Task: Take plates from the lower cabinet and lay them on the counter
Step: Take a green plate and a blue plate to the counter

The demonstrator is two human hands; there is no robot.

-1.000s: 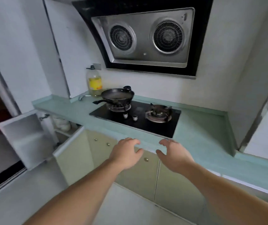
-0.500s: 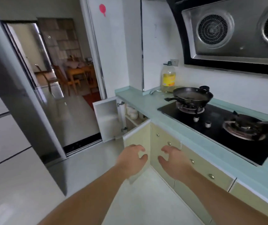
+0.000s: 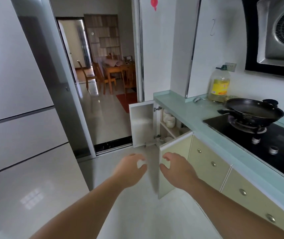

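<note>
Pale green tabletop [image 3: 186,107] runs along the right wall of a narrow kitchen, with a fridge [image 3: 17,75] opposite and a doorway to a dining room beyond. At the far end the lower cabinet [image 3: 171,131] stands open, its left door [image 3: 142,125] swung wide toward the doorway and its right door [image 3: 174,152] swung out into the aisle. White crockery [image 3: 169,119] is stacked on the upper shelf. Paler pieces lie below, too small to tell whether they are the plates.

Both hands are held out ahead, well short of the cabinet and touching nothing. The left hand [image 3: 129,169] is blurred, its fingers loosely curled and apart. The right hand [image 3: 177,168] has its fingers spread and slightly bent, in line with the right door's edge. Nothing lies on the tabletop from the cabinet, so I judge the task barely begun.

That right door is the first hazard: a straight reach could catch a wrist on its edge. The shelves sit low and deep, so a reach from standing would be half blind (a crouch looks necessary), and a groping hand could topple the stacked pieces above. Glazed plates lifted with too few fingers beneath them may slide apart. The stretch of tabletop above the cabinet ends at the hob [image 3: 258,135], where the wok [image 3: 253,111] points its handle that way and an oil bottle [image 3: 219,87] stands behind, so a careless set-down could clip either.
</note>
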